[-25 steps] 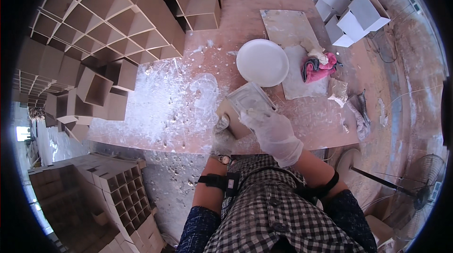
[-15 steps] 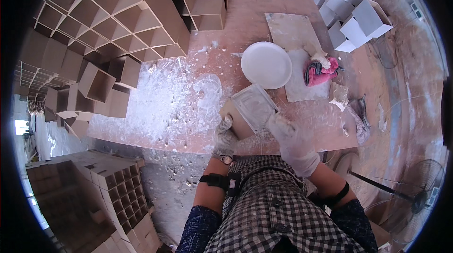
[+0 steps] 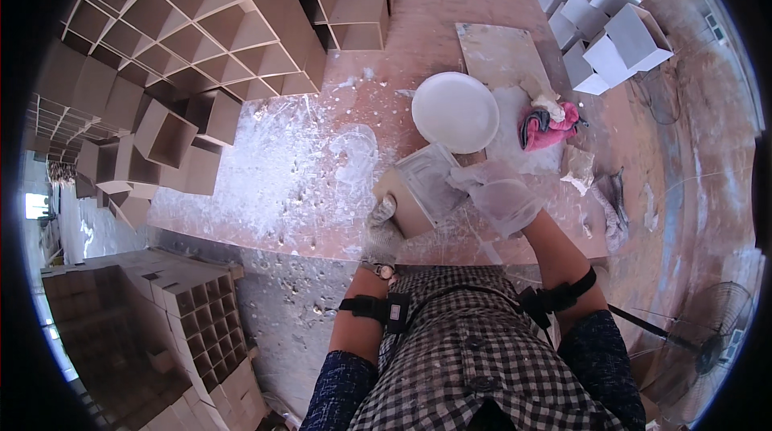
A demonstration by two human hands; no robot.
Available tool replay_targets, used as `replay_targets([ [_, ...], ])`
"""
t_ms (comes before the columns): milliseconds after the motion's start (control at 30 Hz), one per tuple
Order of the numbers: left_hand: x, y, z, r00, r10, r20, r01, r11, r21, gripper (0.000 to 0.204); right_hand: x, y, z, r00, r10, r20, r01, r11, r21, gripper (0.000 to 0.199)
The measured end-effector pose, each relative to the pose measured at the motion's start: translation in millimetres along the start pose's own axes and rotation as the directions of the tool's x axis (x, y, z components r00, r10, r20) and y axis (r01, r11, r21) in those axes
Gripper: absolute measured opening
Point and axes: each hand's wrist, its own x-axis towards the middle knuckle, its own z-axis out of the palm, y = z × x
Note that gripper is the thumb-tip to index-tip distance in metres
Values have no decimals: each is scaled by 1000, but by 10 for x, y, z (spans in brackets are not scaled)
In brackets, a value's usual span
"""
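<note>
Far out to the left of the left hand (image 3: 381, 230), brown open-faced boxes (image 3: 173, 129) stand stacked in rows, and each compartment that can be seen into holds nothing. Nearer that hand, a white-splattered patch of floor (image 3: 297, 174) spreads up and to its left. The left hand, in a grimy glove, clasps the lower left corner of a brown square box (image 3: 424, 188), which lies tilted between the two hands with its whitened face turned up. The right hand (image 3: 500, 198), in a pale glove, lies over the box's right edge, fingers spread along it and gripping. Just above the right hand sits a round white basin (image 3: 455, 111); its inside is plain white, and whether it holds liquid cannot be told. To the upper right of that hand a pink rag (image 3: 549, 125) lies bunched on a pale board (image 3: 498, 53). Further up and right, white-coated boxes (image 3: 615, 21) stand clustered together.
</note>
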Motion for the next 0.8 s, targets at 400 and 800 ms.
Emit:
replay_targets([
  [400,-16,15,115,1000,14,4,-14,1000,1,69,182,-186,-93,937,140,319,-150,989,8,20],
  [800,-231,342,197,998,65,27,-67,989,129,65,-430,57,-485,918,390,77,-89,12,996,45],
])
